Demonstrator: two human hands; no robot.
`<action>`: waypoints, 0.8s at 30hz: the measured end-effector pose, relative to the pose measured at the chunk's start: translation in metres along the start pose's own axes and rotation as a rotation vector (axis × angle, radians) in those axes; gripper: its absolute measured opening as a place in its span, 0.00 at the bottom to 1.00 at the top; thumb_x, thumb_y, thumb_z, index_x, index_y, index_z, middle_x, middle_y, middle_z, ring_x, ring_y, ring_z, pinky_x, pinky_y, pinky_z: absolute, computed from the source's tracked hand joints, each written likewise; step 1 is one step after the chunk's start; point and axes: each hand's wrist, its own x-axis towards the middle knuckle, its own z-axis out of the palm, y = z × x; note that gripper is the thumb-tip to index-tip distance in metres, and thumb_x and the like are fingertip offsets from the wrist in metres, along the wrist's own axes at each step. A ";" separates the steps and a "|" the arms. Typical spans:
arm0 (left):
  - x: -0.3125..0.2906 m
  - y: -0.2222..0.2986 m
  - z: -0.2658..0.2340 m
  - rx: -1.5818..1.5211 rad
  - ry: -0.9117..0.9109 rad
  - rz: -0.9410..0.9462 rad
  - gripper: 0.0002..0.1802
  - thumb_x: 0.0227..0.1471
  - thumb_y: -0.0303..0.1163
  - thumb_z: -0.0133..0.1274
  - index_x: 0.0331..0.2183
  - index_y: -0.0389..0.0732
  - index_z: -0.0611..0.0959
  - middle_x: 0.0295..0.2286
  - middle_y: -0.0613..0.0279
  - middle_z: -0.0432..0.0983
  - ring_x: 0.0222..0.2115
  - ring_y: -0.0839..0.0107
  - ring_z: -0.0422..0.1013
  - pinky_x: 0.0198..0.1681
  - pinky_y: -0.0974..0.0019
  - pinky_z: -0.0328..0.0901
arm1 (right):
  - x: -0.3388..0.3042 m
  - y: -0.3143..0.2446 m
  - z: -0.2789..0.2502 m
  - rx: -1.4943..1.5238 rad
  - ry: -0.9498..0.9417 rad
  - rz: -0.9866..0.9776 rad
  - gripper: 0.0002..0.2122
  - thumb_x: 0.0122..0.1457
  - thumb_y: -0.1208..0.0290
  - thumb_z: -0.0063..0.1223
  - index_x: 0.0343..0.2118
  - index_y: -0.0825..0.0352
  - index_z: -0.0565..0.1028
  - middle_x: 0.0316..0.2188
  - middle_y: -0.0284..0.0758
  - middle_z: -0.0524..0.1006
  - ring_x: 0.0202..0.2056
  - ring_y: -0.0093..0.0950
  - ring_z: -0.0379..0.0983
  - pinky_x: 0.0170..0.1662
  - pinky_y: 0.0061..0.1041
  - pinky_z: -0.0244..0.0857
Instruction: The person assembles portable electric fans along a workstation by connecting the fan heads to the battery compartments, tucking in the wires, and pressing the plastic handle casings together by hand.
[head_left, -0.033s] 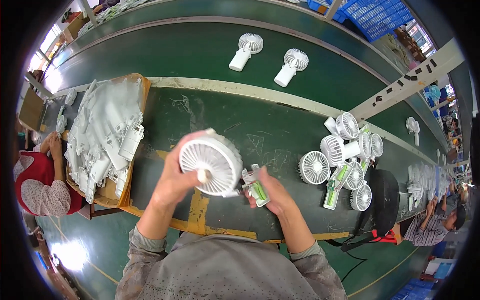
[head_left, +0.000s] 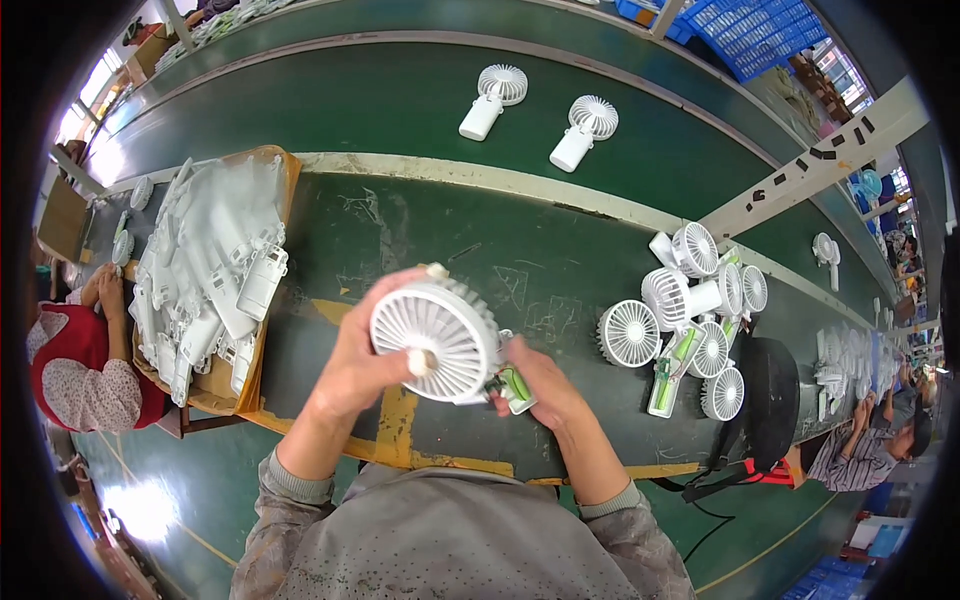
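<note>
Around the work lies a dark green bench [head_left: 420,230], scuffed and marked with yellow tape near its front edge; on its left side a shallow brown tray [head_left: 283,165] is heaped with white plastic housings [head_left: 205,270], and on its right a cluster of unfinished white fans [head_left: 690,310] lies jumbled, several showing green inner parts; beside that cluster rests a black round pad [head_left: 770,400]; beyond the bench a green conveyor belt [head_left: 330,105] carries two finished white handheld fans [head_left: 535,115], well apart from the hands; another person in a red top [head_left: 75,375] sits at the left rim, and further workers show at the right rim; nothing stands between the camera and the hands. The white fan head [head_left: 435,328] is held above the front middle of the bench, just before the person's chest; its round grille faces up toward the camera, so the disc lies nearly flat-on to the view, and its handle part with a green cell [head_left: 515,385] runs out toward the lower right, giving the long axis a slant from upper left to lower right. The left hand [head_left: 365,355] is wrapped around the left rim of the grille, thumb pressed on its face; the right hand [head_left: 545,385] grips the handle part, fingers curled about it.
</note>
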 end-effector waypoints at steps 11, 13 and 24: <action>0.012 -0.024 0.011 0.263 0.125 -0.020 0.34 0.42 0.30 0.59 0.50 0.32 0.64 0.40 0.58 0.71 0.41 0.74 0.66 0.46 0.70 0.61 | -0.017 0.004 0.027 -0.073 -0.046 -0.124 0.09 0.56 0.70 0.51 0.37 0.69 0.72 0.28 0.36 0.75 0.29 0.24 0.74 0.33 0.22 0.71; 0.013 -0.027 0.010 0.274 0.114 -0.014 0.34 0.43 0.30 0.59 0.50 0.31 0.65 0.39 0.58 0.71 0.41 0.74 0.67 0.46 0.70 0.62 | -0.018 0.007 0.027 -0.071 -0.044 -0.135 0.10 0.56 0.70 0.50 0.37 0.70 0.71 0.29 0.37 0.75 0.29 0.24 0.74 0.34 0.22 0.71; 0.017 -0.032 0.006 0.161 0.085 -0.161 0.32 0.43 0.31 0.59 0.49 0.31 0.66 0.38 0.58 0.71 0.39 0.73 0.67 0.45 0.69 0.62 | -0.019 0.009 0.028 -0.356 0.010 -0.345 0.13 0.59 0.64 0.46 0.36 0.71 0.71 0.25 0.36 0.76 0.26 0.22 0.73 0.29 0.21 0.69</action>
